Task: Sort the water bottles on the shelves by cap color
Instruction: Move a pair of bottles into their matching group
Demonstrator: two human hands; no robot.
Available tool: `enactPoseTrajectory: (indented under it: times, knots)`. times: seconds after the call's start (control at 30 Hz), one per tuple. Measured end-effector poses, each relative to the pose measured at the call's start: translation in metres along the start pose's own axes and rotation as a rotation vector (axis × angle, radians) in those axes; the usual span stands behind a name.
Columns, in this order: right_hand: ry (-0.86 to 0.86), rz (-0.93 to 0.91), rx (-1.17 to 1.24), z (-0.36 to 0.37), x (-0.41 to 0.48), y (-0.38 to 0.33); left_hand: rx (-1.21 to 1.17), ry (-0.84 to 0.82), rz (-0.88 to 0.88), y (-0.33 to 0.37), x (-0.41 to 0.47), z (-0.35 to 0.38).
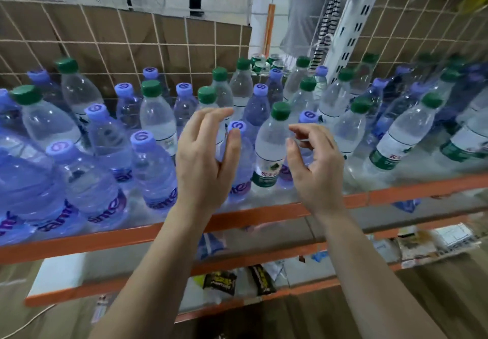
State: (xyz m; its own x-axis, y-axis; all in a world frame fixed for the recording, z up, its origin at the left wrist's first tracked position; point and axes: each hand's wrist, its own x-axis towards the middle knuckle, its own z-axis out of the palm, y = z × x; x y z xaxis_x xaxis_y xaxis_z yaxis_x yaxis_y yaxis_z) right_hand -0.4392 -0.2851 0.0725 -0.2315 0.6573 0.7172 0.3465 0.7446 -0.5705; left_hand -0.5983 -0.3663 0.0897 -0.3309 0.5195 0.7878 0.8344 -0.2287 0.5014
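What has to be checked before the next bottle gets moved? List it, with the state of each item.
1. Left hand free: ok. The left hand has relaxed fingers and holds nothing.
2. Right hand free: ok. The right hand is loosely curled and empty.
3. Bottles close to the hands: ok. A purple-capped bottle and a green-capped bottle stand side by side at the front, between the two hands.
4. Caps already grouped by colour: not ok. Purple and green caps are mixed across the shelf.
5. Free spot to set a bottle down: cannot tell. The bottles stand packed and no clear gap shows.
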Motion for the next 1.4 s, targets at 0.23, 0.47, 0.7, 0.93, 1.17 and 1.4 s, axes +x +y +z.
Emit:
enactPoseTrajectory:
  times: [0.23, 0.47, 0.7, 0.93, 1.17, 1.4]
  knots:
    - [0.057, 0.075, -0.022, -0.02, 0.004, 0.037, -0.073, -0.088, 0.032, 0.023, 0.009, 0.051]
    - [0.207, 0.098, -0.1, -0.036, 0.004, 0.092, -0.045, -0.118, -0.036, 0.025, 0.005, 0.091]
    - [0.029, 0.156, 0.11, -0.037, 0.017, 0.155, 0.026, 0.005, -0.25, 0.031, -0.009, 0.132]
    - [-0.286, 0.266, 0.367, -0.042, 0.019, 0.192, 0.125, 0.117, -0.367, 0.038, -0.013, 0.146]
    - [-0.411, 0.334, 0.5, -0.038, 0.004, 0.213, 0.237, 0.156, -0.428, 0.042, -0.025, 0.153]
    - [-0.387, 0.346, 0.506, -0.039, 0.005, 0.205, 0.251, 0.101, -0.367, 0.042, -0.029, 0.146]
